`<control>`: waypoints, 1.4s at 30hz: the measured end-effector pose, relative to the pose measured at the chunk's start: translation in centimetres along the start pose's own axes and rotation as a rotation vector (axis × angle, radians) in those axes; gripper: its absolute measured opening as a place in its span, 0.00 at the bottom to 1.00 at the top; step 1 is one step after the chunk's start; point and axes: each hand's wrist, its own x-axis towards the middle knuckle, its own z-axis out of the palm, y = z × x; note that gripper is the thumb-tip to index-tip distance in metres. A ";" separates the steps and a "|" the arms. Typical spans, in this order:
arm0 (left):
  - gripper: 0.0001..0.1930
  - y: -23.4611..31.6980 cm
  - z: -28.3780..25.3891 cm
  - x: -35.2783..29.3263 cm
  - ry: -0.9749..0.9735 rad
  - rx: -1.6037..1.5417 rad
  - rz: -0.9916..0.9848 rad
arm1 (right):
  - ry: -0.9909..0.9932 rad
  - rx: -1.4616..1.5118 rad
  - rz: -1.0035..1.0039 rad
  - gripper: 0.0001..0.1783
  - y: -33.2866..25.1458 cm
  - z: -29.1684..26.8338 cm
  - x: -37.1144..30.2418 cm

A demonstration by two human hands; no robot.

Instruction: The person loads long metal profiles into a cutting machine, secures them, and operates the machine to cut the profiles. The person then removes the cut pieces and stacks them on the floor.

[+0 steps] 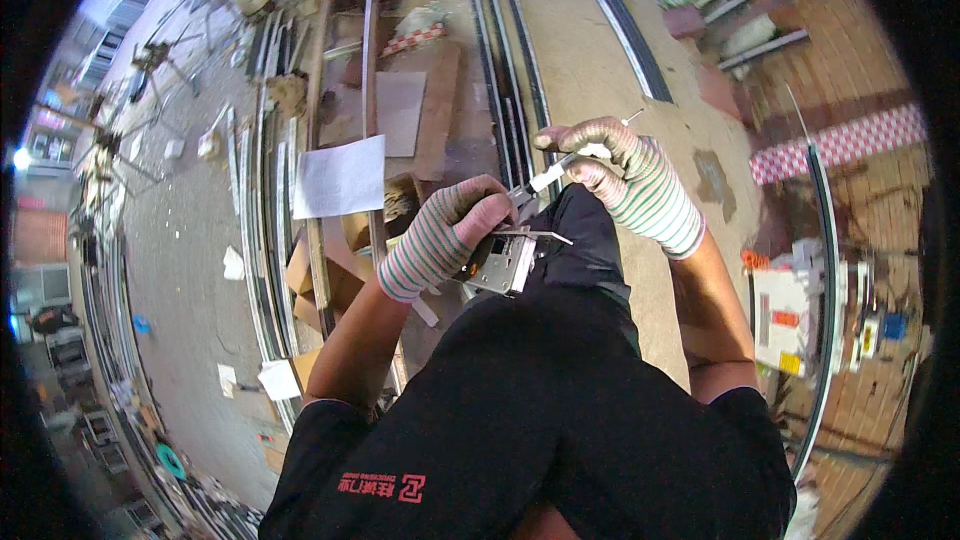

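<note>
Both my hands wear striped knit gloves and meet in front of my lap. My left hand (450, 230) is closed round a silver metal lock case (505, 270), with a flat plate along its upper edge, held above my dark trousers. In my right hand (625, 175), with the fingers curled in, is a slim piece with a white section (547, 178). Its lower end reaches down to the lock case beside my left fingertips; whether it touches is unclear. A thin tip pokes out above the right glove. The glove hides the rest, so its exact kind cannot be told.
Long metal profiles (508, 80) lie on the floor ahead, more along the left. A white sheet (340, 177) hangs over a rail left of my hands, near cardboard boxes (325, 285). At right stand a white machine (790, 310) and a long dark strip (825, 230).
</note>
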 end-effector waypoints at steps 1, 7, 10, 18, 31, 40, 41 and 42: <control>0.15 0.2 0.7 0.6 -0.029 0.043 0.007 | 0.011 -0.027 0.005 0.13 -0.1 -0.6 -1.2; 0.15 1.6 5.4 4.9 -0.197 0.302 0.067 | 0.136 -0.189 0.001 0.11 -0.1 -5.0 -7.4; 0.13 1.9 9.1 7.4 -0.239 0.350 0.154 | 0.258 -0.144 0.097 0.10 0.3 -7.1 -10.4; 0.11 1.4 22.1 17.9 -0.418 0.665 0.338 | 0.439 -0.038 0.233 0.10 5.1 -17.9 -21.0; 0.29 -2.6 57.5 36.8 -0.838 0.452 -0.200 | 1.266 0.453 0.685 0.11 23.0 -37.9 -57.1; 0.46 -6.3 76.2 46.0 -1.187 0.768 -0.139 | 1.865 0.564 0.690 0.16 23.5 -39.9 -75.1; 0.48 -6.7 78.6 46.9 -1.199 0.770 -0.164 | 1.811 0.514 0.790 0.16 23.5 -40.1 -76.1; 0.48 -7.2 81.0 47.8 -1.201 0.755 -0.188 | 1.745 0.426 0.951 0.15 23.3 -40.3 -77.1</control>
